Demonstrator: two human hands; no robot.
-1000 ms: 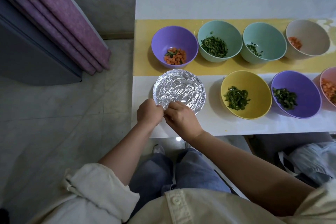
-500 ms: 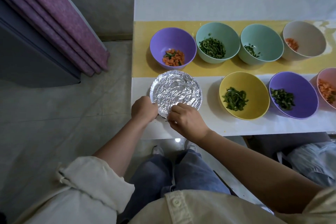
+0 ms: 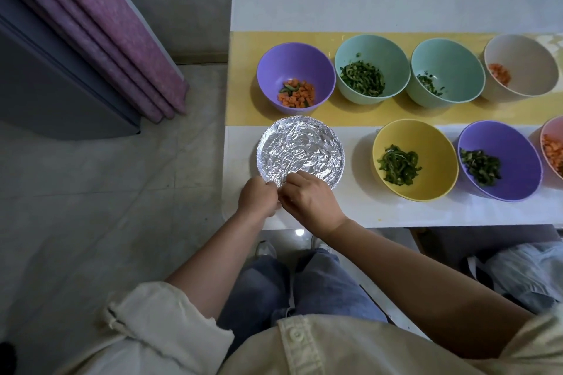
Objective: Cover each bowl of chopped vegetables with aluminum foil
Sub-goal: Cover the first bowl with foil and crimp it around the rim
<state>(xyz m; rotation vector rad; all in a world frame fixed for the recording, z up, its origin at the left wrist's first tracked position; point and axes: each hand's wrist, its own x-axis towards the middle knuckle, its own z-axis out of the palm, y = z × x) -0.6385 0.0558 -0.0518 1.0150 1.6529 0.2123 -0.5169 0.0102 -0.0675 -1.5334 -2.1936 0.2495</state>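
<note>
**Hands.** The left hand (image 3: 257,196) and right hand (image 3: 310,198) meet at the near rim of the foil (image 3: 300,148), knuckles almost touching. The fingers of both are curled in and pinch the foil edge down over the rim. Neither hand is spread wide.

**Task item.** The foil is a crinkled sheet stretched across one bowl at the near left corner of the tabletop (image 3: 365,6). The bowl beneath is fully hidden. The far and side edges look tucked, and the near edge is the part in hand.

**Outstanding.** Seven bowls stand uncovered.
- Far row, left to right: purple bowl (image 3: 274,67), teal bowl (image 3: 374,49), second teal bowl (image 3: 451,55), pale bowl (image 3: 527,55).
- Near row, left to right: yellow bowl (image 3: 438,152), second purple bowl (image 3: 518,152), and pink bowl (image 3: 552,131), cut by the frame edge.

No roll or spare sheet is in view.

**Assessment.** The first cover is judged nearly sealed.

**Risks.**
- The covered bowl sits close to the tabletop's left and near edges, so a hard downward or outward pull at the near rim could tip it or slide it off.
- Thin foil may tear at the pinch if it is overstretched.
- A loose crimp would let the edge lift.
</note>
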